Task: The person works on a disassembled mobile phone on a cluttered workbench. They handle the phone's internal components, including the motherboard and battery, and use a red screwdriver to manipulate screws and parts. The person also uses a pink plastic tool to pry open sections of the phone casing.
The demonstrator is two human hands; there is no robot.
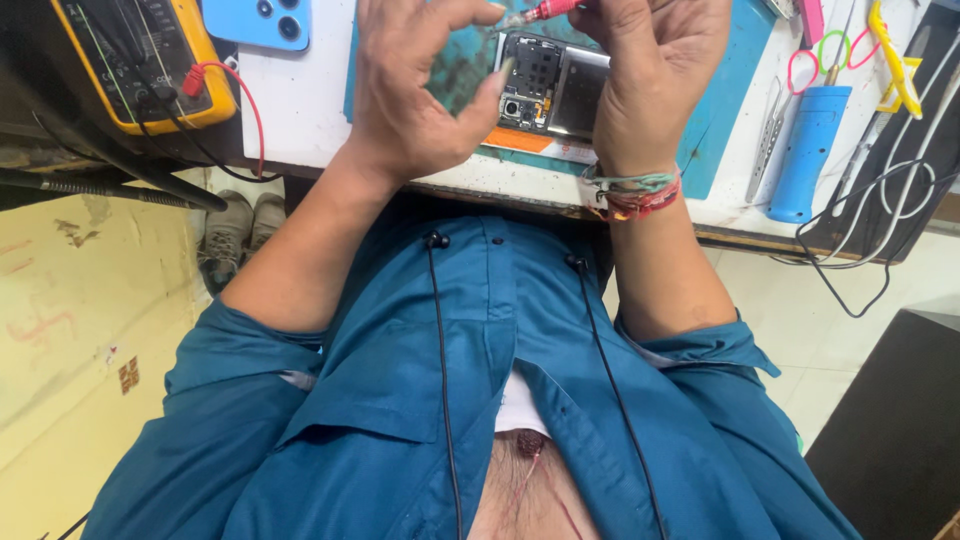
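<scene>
Right hand (655,70): fingers closed around a red-tipped tool (545,11), tip near the left hand's fingertips. Left hand (415,95): fingers curled, thumb resting against the opened phone (550,85), gripping nothing visible. Phone lies beneath and between both hands on a teal mat (725,90). Left of hands: yellow multimeter (140,55), blue phone (257,22). Right of hands: blue cylindrical tool (808,150) on the tabletop (290,110).

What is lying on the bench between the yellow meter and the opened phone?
In the head view, a blue phone lies face down between the yellow meter and the opened phone; the left hand hovers there too.
</scene>
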